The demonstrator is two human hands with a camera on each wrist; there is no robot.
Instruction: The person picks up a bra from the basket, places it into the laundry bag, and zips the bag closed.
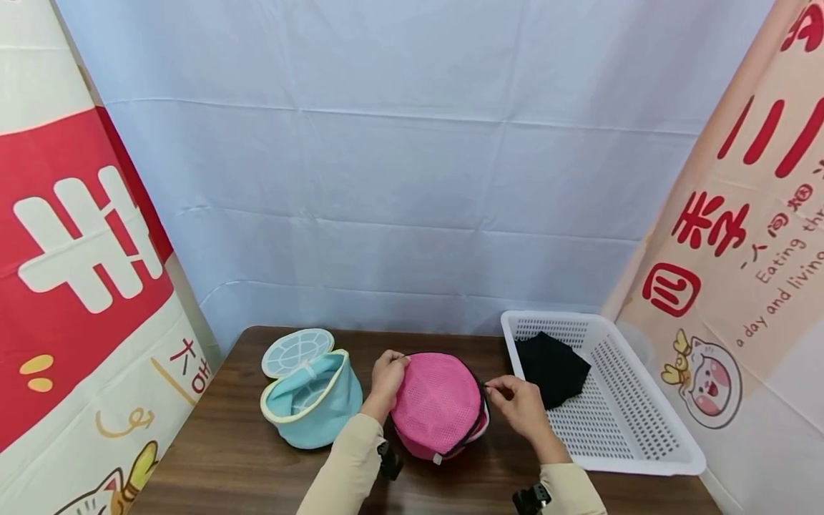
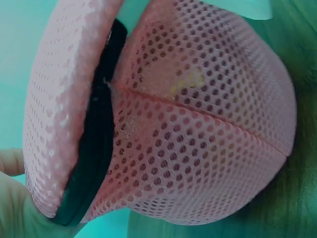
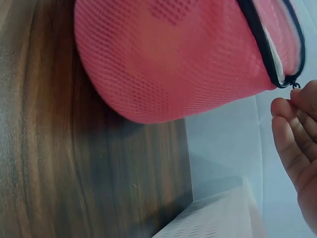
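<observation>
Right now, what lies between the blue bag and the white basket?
The head view shows the pink bag there, held by the left hand and right hand.

Both sleeved forearms [image 1: 347, 461] were extended forward. The left hand [image 1: 388, 379] was curled in a grip; the right hand [image 1: 523, 408] held a fingertip pinch.

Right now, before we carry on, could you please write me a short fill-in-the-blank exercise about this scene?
1. The left hand holds a mesh bag coloured ____.
2. The zipper pull at the right hand's fingertips is ____ in colour.
3. In the head view, the basket holding dark cloth stands to the ____ of the mesh bag.
4. There, the blue bag stands to its ____.

Missing words: pink; black; right; left.
</observation>
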